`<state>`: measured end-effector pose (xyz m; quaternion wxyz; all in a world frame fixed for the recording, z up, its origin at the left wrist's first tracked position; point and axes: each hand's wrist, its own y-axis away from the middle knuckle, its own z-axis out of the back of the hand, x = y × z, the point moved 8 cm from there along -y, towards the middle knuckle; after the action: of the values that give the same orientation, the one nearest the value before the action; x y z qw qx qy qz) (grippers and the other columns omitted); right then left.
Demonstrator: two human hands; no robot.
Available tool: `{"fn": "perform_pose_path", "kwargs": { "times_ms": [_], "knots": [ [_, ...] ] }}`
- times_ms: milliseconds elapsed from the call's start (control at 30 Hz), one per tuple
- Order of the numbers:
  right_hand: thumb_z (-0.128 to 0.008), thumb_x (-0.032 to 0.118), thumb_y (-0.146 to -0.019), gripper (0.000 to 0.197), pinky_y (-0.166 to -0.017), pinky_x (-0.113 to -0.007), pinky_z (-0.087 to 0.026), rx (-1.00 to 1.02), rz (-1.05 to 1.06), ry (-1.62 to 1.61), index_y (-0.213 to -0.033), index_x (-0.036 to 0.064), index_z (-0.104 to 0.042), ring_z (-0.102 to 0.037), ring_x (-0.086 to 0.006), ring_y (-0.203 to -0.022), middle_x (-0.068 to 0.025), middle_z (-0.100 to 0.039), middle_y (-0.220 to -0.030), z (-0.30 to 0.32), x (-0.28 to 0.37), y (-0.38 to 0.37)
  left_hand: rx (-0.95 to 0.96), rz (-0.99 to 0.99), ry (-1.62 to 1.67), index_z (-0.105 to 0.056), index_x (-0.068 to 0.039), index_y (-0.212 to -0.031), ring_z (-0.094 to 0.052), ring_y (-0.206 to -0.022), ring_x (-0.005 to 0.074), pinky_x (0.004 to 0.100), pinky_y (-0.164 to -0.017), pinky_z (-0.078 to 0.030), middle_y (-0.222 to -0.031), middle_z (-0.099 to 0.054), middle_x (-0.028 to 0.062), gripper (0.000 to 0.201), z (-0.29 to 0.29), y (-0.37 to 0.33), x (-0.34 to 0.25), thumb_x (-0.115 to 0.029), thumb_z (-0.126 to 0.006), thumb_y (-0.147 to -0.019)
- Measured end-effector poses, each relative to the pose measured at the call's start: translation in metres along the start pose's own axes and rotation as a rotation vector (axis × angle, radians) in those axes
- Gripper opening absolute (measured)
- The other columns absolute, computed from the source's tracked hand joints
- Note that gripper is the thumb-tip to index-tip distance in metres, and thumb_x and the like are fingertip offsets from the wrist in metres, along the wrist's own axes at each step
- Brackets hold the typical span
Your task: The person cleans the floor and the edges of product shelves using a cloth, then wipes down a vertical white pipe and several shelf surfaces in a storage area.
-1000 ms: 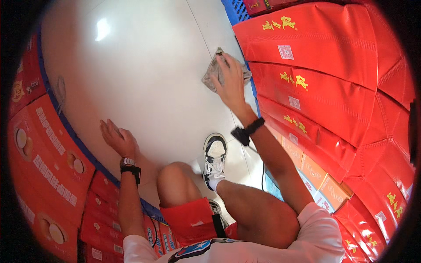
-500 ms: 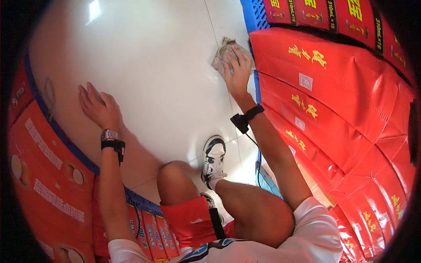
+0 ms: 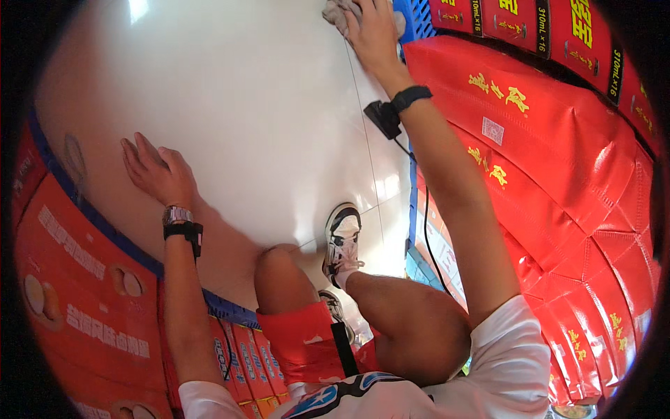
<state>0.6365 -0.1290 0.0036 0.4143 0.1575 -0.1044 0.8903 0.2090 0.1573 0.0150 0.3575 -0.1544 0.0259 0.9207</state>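
Note:
My right hand (image 3: 373,35) reaches far forward and presses a crumpled greyish-beige cloth (image 3: 335,15) against the white tiled floor, right beside the blue plastic pallet edge (image 3: 421,19). Part of that cloth lies under my fingers, and the fingertips run up to the picture's upper rim. On the left, my left hand (image 3: 162,173) is held open with nothing in it, fingers stretched out over the floor. Whether it touches the tiles I cannot tell.
Red cartons (image 3: 502,112) stand stacked along my right, and darker red drink cartons (image 3: 516,28) beyond them. More red cartons (image 3: 91,293) rest on a blue base (image 3: 105,223) at left. My shoe (image 3: 343,237) stands on the tiles; a cable (image 3: 434,251) hangs from my right wrist.
My right hand has slid forward along the pallet edge, taking the cloth with it. The left hand has stayed almost where it was.

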Motion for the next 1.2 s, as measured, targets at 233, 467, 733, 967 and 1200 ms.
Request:
{"fn": "perform_pose_path", "kwargs": {
  "times_ms": [233,467,733,967,1200],
  "knots": [
    [-0.08,0.009,-0.101,0.044,-0.118,-0.054,-0.052,0.035,-0.065,-0.011,-0.143,0.0009,-0.07,-0.063,-0.0475,-0.137,-0.0229,-0.065,-0.156,0.024,0.007,0.152,-0.052,-0.011,0.008,-0.051,-0.01,-0.179,-0.04,-0.171,0.0475,0.0675,-0.139,-0.033,-0.189,-0.039,0.025,0.063,0.005,0.005,0.01,-0.025,-0.057,-0.118],
    [-0.081,0.004,-0.099,0.037,-0.115,-0.053,-0.055,-0.075,0.091,-0.028,-0.136,0.0005,-0.078,-0.069,-0.0441,-0.131,-0.0195,-0.077,-0.148,0.027,0.017,0.077,-0.063,-0.019,0.012,-0.053,-0.014,-0.178,-0.042,-0.17,0.0472,0.067,-0.139,-0.034,-0.188,-0.043,0.0227,0.062,-0.001,0.005,0.016,-0.026,-0.059,-0.117],
    [-0.082,0.007,-0.099,0.04,-0.12,-0.052,-0.053,0.131,0.06,-0.085,-0.137,-0.0002,-0.072,-0.067,-0.0454,-0.139,-0.022,-0.072,-0.155,0.026,0.025,0.106,-0.072,-0.014,0.004,-0.051,-0.011,-0.179,-0.041,-0.171,0.0472,0.0668,-0.139,-0.034,-0.188,-0.042,0.0227,0.063,0.004,0.004,0.01,-0.024,-0.058,-0.119],
    [-0.083,0.015,-0.103,0.042,-0.123,-0.053,-0.052,0.226,0.039,-0.189,-0.142,0.0022,-0.073,-0.068,-0.045,-0.139,-0.0219,-0.071,-0.154,0.042,0.048,0.133,-0.036,0.013,-0.035,-0.051,-0.011,-0.179,-0.041,-0.171,0.0476,0.0666,-0.14,-0.033,-0.189,-0.041,0.0233,0.063,0.003,0.003,0.013,-0.023,-0.059,-0.117],
    [-0.084,0.021,-0.104,0.033,-0.106,-0.05,-0.057,0.101,-0.311,-0.233,-0.133,0.0051,-0.079,-0.074,-0.0381,-0.118,-0.0165,-0.078,-0.126,0.063,0.015,0.124,-0.067,-0.039,0.01,-0.054,-0.011,-0.176,-0.042,-0.17,0.0481,0.0668,-0.139,-0.035,-0.188,-0.043,0.0237,0.061,0.003,0.003,0.02,-0.023,-0.061,-0.116]
  ]
}}
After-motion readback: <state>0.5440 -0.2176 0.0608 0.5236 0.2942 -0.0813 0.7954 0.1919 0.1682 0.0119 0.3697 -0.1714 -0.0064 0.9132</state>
